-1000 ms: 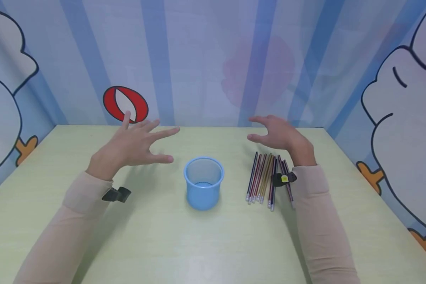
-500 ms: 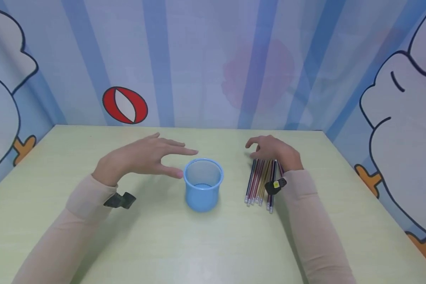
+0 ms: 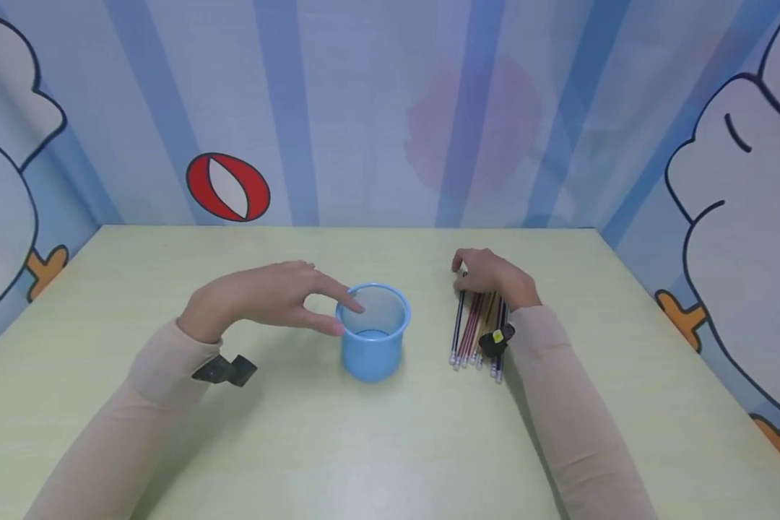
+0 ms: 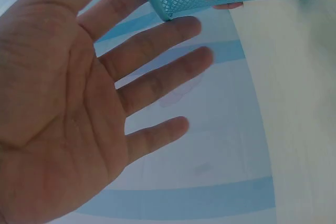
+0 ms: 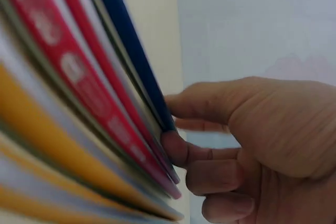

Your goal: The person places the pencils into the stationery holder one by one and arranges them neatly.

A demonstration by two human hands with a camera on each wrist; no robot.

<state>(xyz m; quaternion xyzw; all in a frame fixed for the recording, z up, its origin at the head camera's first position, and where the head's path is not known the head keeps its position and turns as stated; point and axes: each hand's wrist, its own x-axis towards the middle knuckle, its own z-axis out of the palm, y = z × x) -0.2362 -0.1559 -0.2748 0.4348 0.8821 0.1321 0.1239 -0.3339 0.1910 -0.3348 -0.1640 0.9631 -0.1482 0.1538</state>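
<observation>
A light-blue mesh pencil cup point(image 3: 372, 359) stands upright mid-table. My left hand point(image 3: 269, 296) is at its left rim, index finger reaching over the opening and thumb near the outer wall. In the left wrist view the fingers of that hand point(image 4: 149, 72) are spread and fairly straight beside the mesh. Several pencils point(image 3: 471, 332) lie side by side to the right, eraser ends towards me. Over their far ends, my right hand point(image 3: 490, 274) pinches the end of a dark-blue pencil point(image 5: 131, 40) between thumb and index finger. Red and yellow pencils point(image 5: 79, 77) lie alongside it.
The pale table point(image 3: 286, 448) ends at a striped blue backdrop point(image 3: 364, 108) printed with a red-and-white ball and cartoon figures. A small black camera sits on each wrist. My right forearm point(image 3: 578, 412) passes just right of the pencils.
My left hand has come down and right to the cup's rim. My right hand has lowered onto the pencils' far ends and closed its thumb and index finger on the blue one.
</observation>
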